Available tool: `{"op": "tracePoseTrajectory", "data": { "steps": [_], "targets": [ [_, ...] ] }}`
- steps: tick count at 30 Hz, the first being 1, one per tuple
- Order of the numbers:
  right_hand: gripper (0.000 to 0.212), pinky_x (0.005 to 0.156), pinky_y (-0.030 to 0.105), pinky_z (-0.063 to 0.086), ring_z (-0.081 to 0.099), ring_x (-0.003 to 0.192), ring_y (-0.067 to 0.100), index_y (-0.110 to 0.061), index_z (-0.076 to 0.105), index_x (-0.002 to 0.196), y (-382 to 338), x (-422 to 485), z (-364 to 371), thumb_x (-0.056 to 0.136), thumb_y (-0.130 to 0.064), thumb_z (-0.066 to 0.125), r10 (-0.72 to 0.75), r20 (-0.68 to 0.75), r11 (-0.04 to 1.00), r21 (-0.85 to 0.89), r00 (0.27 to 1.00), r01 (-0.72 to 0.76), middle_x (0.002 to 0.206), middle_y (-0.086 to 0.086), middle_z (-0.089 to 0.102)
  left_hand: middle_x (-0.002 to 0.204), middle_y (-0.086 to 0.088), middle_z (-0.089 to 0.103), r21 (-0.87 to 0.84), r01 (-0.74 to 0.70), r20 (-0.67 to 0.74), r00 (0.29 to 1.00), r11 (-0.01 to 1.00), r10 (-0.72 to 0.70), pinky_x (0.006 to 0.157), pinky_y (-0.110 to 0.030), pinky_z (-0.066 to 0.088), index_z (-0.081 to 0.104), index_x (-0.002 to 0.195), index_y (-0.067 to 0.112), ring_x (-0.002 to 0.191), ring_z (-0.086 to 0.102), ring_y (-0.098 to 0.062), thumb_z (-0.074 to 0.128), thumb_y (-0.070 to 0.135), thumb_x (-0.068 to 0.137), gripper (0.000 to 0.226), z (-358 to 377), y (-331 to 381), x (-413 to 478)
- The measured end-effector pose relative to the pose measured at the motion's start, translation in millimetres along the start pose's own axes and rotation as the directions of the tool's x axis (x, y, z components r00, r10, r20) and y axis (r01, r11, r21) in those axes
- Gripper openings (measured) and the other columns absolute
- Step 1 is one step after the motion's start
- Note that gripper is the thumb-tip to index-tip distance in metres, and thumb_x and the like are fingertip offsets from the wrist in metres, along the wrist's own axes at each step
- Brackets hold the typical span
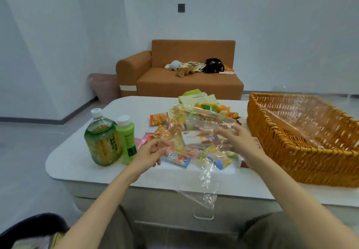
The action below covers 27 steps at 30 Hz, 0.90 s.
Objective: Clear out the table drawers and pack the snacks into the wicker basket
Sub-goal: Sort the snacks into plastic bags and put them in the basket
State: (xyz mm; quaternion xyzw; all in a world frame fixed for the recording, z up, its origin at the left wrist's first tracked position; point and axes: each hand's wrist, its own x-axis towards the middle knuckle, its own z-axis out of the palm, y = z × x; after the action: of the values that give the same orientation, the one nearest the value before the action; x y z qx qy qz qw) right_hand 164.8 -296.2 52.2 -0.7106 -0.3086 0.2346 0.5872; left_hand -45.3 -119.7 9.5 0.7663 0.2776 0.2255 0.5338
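Holding clear wrap (207,171) between left hand (149,153) and right hand (240,141)

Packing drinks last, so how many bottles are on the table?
2. A large dark-green bottle stands at the left of the table; a smaller light-green bottle stands just right of it. The clear wrap and snack pile could hide a small one.

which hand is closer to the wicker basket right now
Right. The right hand is just left of the wicker basket, above the snacks. The left hand is farther left, close to the green bottles, pinching the clear wrap.
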Motion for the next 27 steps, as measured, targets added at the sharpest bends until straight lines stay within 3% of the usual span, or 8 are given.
{"op": "tracePoseTrajectory", "data": {
  "steps": [3, 7, 10, 14, 17, 19, 22, 27],
  "targets": [
    [0.008, 0.070, 0.028, 0.054, 0.070, 0.082, 0.018, -0.019, 0.071, 0.091, 11, -2, -1, 0.085, -0.025, 0.070, 0.103, 0.042, 0.984, 0.139, 0.994, -0.108, 0.101, 0.005, 0.073, 0.073, 0.004, 0.069, 0.053, -0.033, 0.015, 0.999, 0.998, 0.032, 0.048, -0.017, 0.037, 0.063, 0.106, 0.020, 0.045, 0.040, -0.005, 0.057, 0.015, 0.095, 0.014, -2, -14, -3],
    [0.026, 0.076, 0.029, 0.055, 0.072, 0.085, 0.021, -0.010, 0.070, 0.103, 36, 2, 0, 0.079, -0.017, 0.076, 0.213, 0.021, 0.944, 0.252, 0.977, -0.211, 0.094, 0.005, 0.075, 0.066, 0.008, 0.069, 0.094, -0.054, -0.017, 0.998, 0.994, 0.056, 0.049, -0.013, 0.036, 0.068, 0.100, 0.024, 0.049, 0.048, 0.004, 0.061, 0.021, 0.093, 0.010, -5, -23, 1],
    [0.016, 0.073, 0.028, 0.054, 0.070, 0.081, 0.020, -0.013, 0.070, 0.091, 51, 3, 2, 0.077, -0.008, 0.077, 0.226, -0.014, 0.941, 0.263, 0.974, -0.214, 0.091, 0.007, 0.073, 0.065, 0.007, 0.069, 0.074, -0.039, -0.128, 0.991, 0.996, 0.049, 0.054, -0.015, 0.037, 0.070, 0.090, 0.028, 0.054, 0.051, 0.004, 0.065, 0.027, 0.089, 0.005, -9, -30, 7],
    [0.017, 0.070, 0.030, 0.055, 0.067, 0.075, 0.019, -0.007, 0.066, 0.087, 68, 5, 8, 0.075, -0.001, 0.076, 0.231, -0.043, 0.935, 0.285, 0.972, -0.210, 0.089, 0.009, 0.073, 0.085, 0.003, 0.073, -0.191, 0.111, -0.266, 0.950, 0.975, -0.160, 0.057, -0.018, 0.046, 0.072, 0.100, 0.015, 0.062, 0.057, -0.008, 0.072, 0.030, 0.081, 0.024, -10, -38, 18],
    [0.020, 0.056, 0.020, 0.055, 0.065, 0.066, 0.012, -0.002, 0.063, 0.097, 76, 7, 11, 0.079, 0.000, 0.073, 0.272, -0.094, 0.900, 0.379, 0.958, -0.218, 0.086, 0.007, 0.071, 0.107, -0.007, 0.071, -0.611, 0.154, -0.115, 0.953, 0.776, -0.279, 0.067, -0.025, 0.058, 0.066, 0.112, 0.006, 0.080, 0.070, -0.016, 0.071, 0.017, 0.078, 0.037, -11, -38, 20],
    [0.021, 0.053, 0.017, 0.054, 0.059, 0.067, 0.013, -0.001, 0.064, 0.100, 81, 8, 11, 0.081, -0.001, 0.071, 0.309, -0.133, 0.869, 0.442, 0.942, -0.223, 0.083, 0.007, 0.067, 0.109, -0.010, 0.071, -0.758, 0.182, 0.015, 0.965, 0.627, -0.262, 0.074, -0.027, 0.060, 0.064, 0.113, 0.007, 0.088, 0.070, -0.018, 0.067, 0.011, 0.077, 0.036, -11, -37, 19],
    [0.022, 0.050, 0.015, 0.052, 0.058, 0.066, 0.012, -0.001, 0.064, 0.103, 83, 7, 15, 0.082, -0.001, 0.070, 0.329, -0.138, 0.846, 0.484, 0.934, -0.226, 0.082, 0.006, 0.066, 0.111, -0.010, 0.071, -0.744, 0.219, 0.092, 0.969, 0.631, -0.228, 0.084, -0.033, 0.056, 0.065, 0.109, 0.009, 0.090, 0.069, -0.021, 0.063, 0.010, 0.079, 0.031, -1, -35, 18],
    [0.035, 0.070, 0.028, 0.059, 0.068, 0.077, 0.018, -0.004, 0.060, 0.111, 78, 3, 14, 0.079, -0.005, 0.075, 0.256, -0.070, 0.930, 0.290, 0.964, -0.226, 0.097, 0.009, 0.071, 0.098, -0.009, 0.073, -0.670, 0.204, -0.020, 0.956, 0.714, -0.292, 0.067, -0.026, 0.060, 0.063, 0.103, 0.003, 0.072, 0.072, -0.017, 0.054, 0.004, 0.092, 0.014, 2, -36, 21]
  ]
}}
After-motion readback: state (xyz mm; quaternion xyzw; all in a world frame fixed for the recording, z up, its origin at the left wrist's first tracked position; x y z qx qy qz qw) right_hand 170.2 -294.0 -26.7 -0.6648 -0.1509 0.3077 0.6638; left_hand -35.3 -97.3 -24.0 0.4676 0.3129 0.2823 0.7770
